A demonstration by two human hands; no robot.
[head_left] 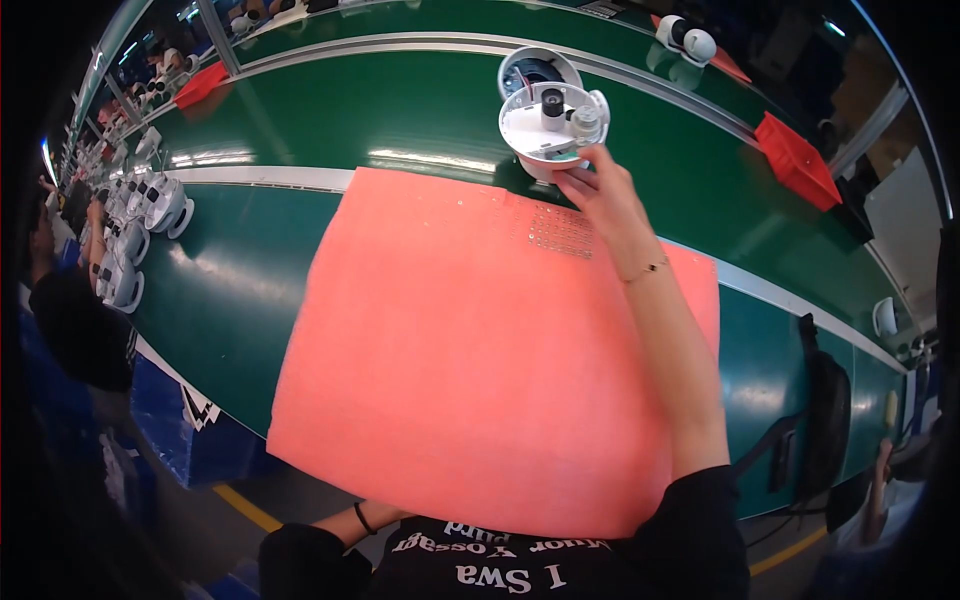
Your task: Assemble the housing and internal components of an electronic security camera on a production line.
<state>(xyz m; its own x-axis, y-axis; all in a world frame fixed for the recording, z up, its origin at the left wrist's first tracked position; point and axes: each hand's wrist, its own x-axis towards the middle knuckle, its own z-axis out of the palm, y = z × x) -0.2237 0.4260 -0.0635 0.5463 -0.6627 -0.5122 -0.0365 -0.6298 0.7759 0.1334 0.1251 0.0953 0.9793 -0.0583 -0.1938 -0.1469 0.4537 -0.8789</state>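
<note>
White camera housing (525, 132), opened, sits at the upper centre of the frame on the green bench (380, 110), beyond the pink sheet (460, 350). The right hand (606, 195) pinches its lower-right edge; the left is hidden, its state untellable. Probably light, stiff, smooth and slippery; best gripped by the outer shell, sparing the fragile-looking lens (552, 101).

The housing (528, 134) is white, the mat (470, 350) pink.

Black shirt (640, 570), white lettering (510, 577), bottom centre of frame; black sleeves (705, 525) lower left, lower right; black band (363, 517), left arm (338, 526); right hand (607, 195) bare, thin dark-beaded bracelet (651, 267)
</note>
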